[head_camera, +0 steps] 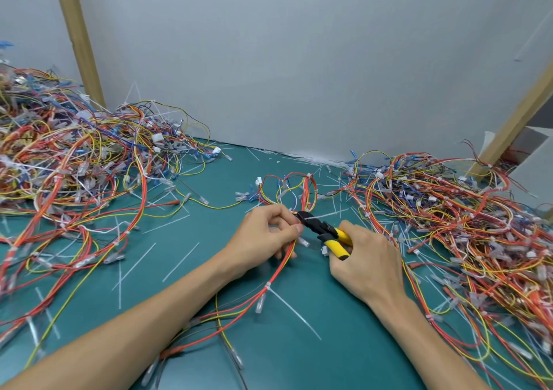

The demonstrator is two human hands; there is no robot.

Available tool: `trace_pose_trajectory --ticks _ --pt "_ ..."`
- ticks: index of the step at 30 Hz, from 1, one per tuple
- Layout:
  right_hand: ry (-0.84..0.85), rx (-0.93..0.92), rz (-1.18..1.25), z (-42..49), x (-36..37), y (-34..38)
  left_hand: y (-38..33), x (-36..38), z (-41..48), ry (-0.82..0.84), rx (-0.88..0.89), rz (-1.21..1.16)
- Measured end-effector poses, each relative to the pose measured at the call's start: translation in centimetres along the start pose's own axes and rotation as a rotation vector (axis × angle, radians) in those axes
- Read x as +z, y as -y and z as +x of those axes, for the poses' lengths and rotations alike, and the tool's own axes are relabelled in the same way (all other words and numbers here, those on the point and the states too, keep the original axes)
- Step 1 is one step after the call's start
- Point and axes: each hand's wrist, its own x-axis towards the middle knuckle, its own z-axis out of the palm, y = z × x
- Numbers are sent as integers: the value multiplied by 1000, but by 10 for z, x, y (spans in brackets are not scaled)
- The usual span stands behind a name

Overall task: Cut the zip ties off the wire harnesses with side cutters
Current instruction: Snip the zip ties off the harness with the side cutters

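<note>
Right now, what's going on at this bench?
A person is cutting zip ties off wire harnesses. The left hand pinches a red-and-yellow harness, while the right hand grips yellow-handled side cutters, their black jaws set at a white zip tie on that harness. Tangled harness piles lie on both sides, and loose white ties litter the green mat.

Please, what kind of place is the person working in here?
Most likely a workbench in a wiring or electronics workshop. A green mat is heaped with wire harnesses, cut zip ties lie scattered on it, and the right hand holds side cutters.
</note>
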Motion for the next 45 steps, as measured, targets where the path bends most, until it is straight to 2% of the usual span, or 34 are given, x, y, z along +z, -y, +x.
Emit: trace_pose_trajectory --ticks 17,45 --pt "-51 -1 29 1 2 -1 -1 0 -1 0 -22 29" --pt "-34 24 -9 0 1 -1 5 1 1 -2 -8 16"
